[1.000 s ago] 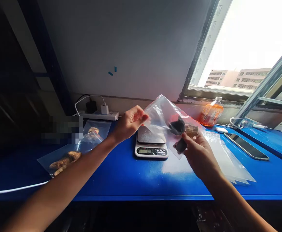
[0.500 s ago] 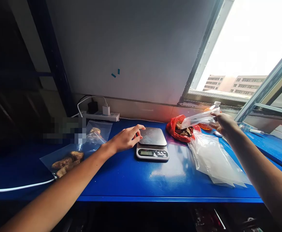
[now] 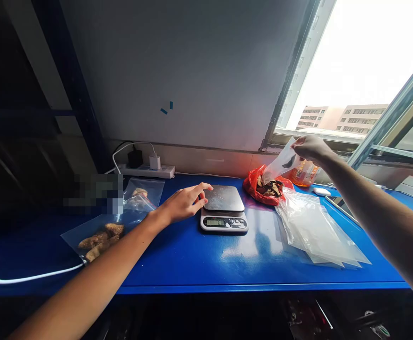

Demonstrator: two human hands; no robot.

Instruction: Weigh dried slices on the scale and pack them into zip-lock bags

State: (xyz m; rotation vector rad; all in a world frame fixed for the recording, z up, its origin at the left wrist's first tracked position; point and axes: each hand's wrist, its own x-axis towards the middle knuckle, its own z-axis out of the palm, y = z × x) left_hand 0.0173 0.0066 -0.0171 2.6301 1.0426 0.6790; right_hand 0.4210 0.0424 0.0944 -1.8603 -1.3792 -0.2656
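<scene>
My right hand (image 3: pixel 312 147) pinches the top of a clear plastic bag (image 3: pixel 276 163), which hangs slanted with its lower end over the red plastic bag (image 3: pixel 253 194). A dark piece shows through the clear bag. Brown dried slices (image 3: pixel 271 188) fill the open red bag. At the left edge of the digital kitchen scale (image 3: pixel 224 225), my left hand (image 3: pixel 184 202) is held with fingers apart and nothing in it; whether the fingertips touch the metal plate I cannot tell. Only small crumbs lie on the plate.
Several flat clear bags (image 3: pixel 320 231) are stacked on the right of the blue table (image 3: pixel 199 269). Left of my forearm lie a bag with brown lumps (image 3: pixel 98 238) and a smaller filled bag (image 3: pixel 141 192). Behind stands a power strip (image 3: pixel 164 171); an orange bottle (image 3: pixel 304 174) is under the window.
My right hand has risen and moved slightly left, lifting the clear bag from a nearly level pose to a steeper slant. My left hand has stayed beside the scale.
</scene>
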